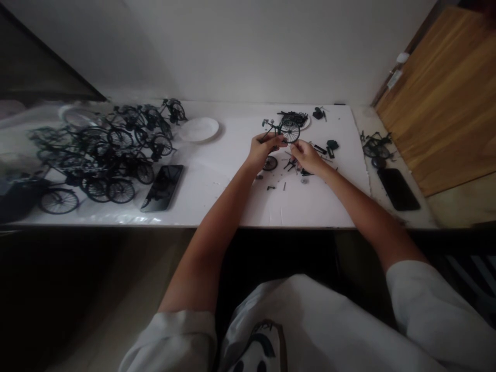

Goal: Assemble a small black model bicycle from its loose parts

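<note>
A small dark model bicycle [291,131] is held up over the white table, its spoked wheel on the right. My left hand [262,150] is closed on its frame. My right hand [305,156] is pinched just below the wheel; whatever its fingertips hold is too small to make out. Under the hands, a loose wheel [270,163] and several small black parts [290,164] lie on the table. Beyond them sits a plate piled with black parts [296,118]. A dark green piece [332,144] rests to the right.
Many model bicycles [120,137] crowd the left side of the white table [209,170]. Near them are a white plate [199,129] and a black phone [161,188]. Another dark phone [398,189] and a small bicycle [376,145] lie at the right, by a wooden board [445,103].
</note>
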Tool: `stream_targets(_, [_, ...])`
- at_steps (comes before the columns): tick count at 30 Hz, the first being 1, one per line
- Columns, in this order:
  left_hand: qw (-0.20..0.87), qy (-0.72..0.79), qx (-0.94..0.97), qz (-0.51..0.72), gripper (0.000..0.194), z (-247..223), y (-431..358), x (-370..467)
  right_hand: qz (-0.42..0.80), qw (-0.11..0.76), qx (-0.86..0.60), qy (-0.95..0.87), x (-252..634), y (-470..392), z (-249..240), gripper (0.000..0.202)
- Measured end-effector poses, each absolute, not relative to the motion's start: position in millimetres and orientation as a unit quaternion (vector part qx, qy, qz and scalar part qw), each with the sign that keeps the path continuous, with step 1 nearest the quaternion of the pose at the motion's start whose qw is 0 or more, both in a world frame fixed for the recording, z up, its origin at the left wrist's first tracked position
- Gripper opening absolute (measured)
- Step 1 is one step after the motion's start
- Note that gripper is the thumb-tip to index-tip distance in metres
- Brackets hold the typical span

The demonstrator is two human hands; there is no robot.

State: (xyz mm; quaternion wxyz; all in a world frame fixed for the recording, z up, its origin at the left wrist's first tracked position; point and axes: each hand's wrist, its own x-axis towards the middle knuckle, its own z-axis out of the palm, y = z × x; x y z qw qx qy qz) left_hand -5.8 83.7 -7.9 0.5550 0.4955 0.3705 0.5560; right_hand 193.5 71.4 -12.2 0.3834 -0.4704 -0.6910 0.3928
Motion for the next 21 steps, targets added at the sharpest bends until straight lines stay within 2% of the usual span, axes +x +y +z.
stream_targets(6, [0.539, 0.366, 0.502, 0.568, 0.028, -6, 83, -6, 0.412, 0.437, -0.474, -0.644, 189, 64, -2, 0.041])
stream_targets(13, [0.530, 0.375, 0.507, 0.567, 0.029, -6, 83, -6, 0.399, 0.459, -0.487, -0.626, 187, 61, 0, 0.045])
stream_targets(21, [0.524, 0.363, 0.539, 0.551, 0.028, -14, 86, -5, 0.318, 0.472, -0.488, -0.661, 190, 59, -1, 0.047])
